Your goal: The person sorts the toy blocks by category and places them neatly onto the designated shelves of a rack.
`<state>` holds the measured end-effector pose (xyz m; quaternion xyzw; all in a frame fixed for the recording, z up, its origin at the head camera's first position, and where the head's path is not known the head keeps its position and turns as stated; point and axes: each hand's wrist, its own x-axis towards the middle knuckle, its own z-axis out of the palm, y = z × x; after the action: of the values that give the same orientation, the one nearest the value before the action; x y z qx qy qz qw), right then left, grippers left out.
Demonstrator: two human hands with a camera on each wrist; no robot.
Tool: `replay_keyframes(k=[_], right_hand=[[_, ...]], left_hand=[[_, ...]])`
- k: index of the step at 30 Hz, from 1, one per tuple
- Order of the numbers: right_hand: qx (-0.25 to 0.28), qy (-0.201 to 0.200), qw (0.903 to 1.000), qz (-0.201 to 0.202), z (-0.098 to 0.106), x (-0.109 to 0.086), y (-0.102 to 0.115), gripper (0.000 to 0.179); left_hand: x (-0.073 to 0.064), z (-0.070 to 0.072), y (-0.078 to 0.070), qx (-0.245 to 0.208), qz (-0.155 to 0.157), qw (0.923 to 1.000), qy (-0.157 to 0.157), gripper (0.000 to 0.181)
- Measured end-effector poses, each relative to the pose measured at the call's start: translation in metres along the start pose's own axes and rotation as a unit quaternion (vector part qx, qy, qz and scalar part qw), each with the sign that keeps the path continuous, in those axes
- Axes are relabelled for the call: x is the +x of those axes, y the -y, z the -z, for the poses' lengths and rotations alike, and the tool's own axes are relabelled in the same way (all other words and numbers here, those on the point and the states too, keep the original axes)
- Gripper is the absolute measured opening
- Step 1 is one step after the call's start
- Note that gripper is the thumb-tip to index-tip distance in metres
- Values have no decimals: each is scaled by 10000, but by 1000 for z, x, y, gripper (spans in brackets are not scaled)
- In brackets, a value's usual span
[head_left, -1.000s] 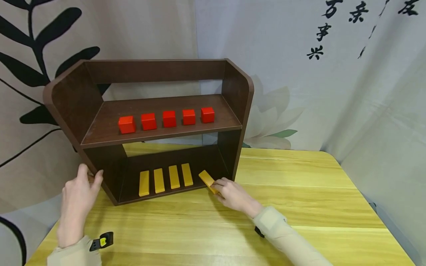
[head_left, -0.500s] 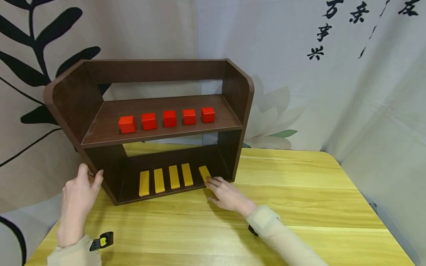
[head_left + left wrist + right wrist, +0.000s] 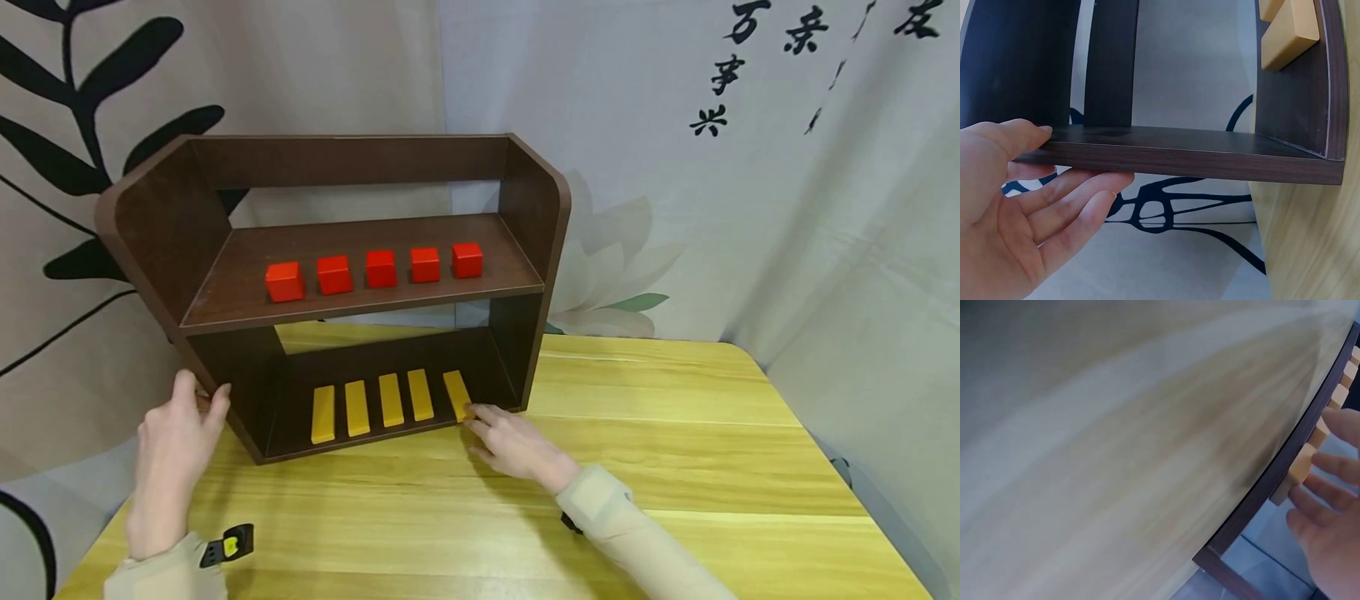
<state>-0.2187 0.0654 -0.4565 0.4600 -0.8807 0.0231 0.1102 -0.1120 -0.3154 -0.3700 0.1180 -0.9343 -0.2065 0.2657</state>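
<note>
A dark brown two-tier shelf [image 3: 345, 158] stands on the table. My left hand [image 3: 176, 446] holds its left side panel [image 3: 1197, 164]; in the left wrist view the thumb is on the inner face, the fingers on the outer. On the lower board, several flat yellow blocks [image 3: 392, 400] lie in a row. At the row's right end, my right hand [image 3: 517, 446] has its fingertips at the near end of the last yellow block [image 3: 454, 392], which lies slightly slanted. In the right wrist view the fingers are loosely bent beside that block [image 3: 1302, 464].
Several red cubes [image 3: 380, 268] form a row on the upper board. The light wooden table [image 3: 637, 450] extends in front of the shelf and to its right. Behind hangs a pale curtain [image 3: 600, 100] with plant prints and black characters.
My right hand has brought the last yellow block from a steep slant over the shelf's front edge onto the lower board, turning it straighter. My left hand has kept its place.
</note>
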Motion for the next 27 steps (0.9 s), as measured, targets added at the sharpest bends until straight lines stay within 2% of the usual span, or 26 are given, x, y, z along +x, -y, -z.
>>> replay_keyframes(k=[5, 10, 18, 22, 27], right_hand=[[-139, 190, 9995, -221, -3, 4, 3, 55], [-118, 438, 9980, -436, -4, 9, 7, 58], [460, 853, 9919, -824, -1, 13, 10, 61], [599, 576, 9937, -753, 3, 7, 7, 60], [584, -389, 9960, -547, 22, -13, 4, 55]], left_hand=[[1, -1, 0, -12, -23, 10000, -17, 26], [1, -1, 0, -29, -32, 10000, -28, 25], [-1, -4, -4, 39, 38, 9997, -226, 25], [-5, -7, -14, 324, 317, 9982, -392, 29], [-19, -16, -42, 980, 765, 9899, -679, 32]])
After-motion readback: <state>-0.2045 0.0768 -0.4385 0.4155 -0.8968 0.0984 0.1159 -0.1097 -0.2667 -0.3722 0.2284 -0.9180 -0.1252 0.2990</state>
